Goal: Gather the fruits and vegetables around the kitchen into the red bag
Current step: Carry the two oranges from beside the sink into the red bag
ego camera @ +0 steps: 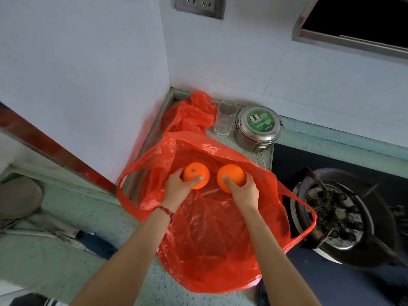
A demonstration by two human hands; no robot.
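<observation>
A: Two oranges, one per hand, both held over the open mouth of the red bag [209, 235] on the table [66, 257].

B: Which hand has which?

A: The left hand [177, 187] has its fingers curled round the left orange [196, 175]; the right hand [244, 191] grips the right orange [230, 177].

B: Anything behind?

A: A crumpled second red bag [192, 113], a clear glass [225, 118] and a steel tin [258, 127], with a stove burner [335, 215] at the right.

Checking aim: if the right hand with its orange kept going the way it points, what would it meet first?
Probably the far wall of the red bag; the right hand points into its mouth. Depth unclear.
</observation>
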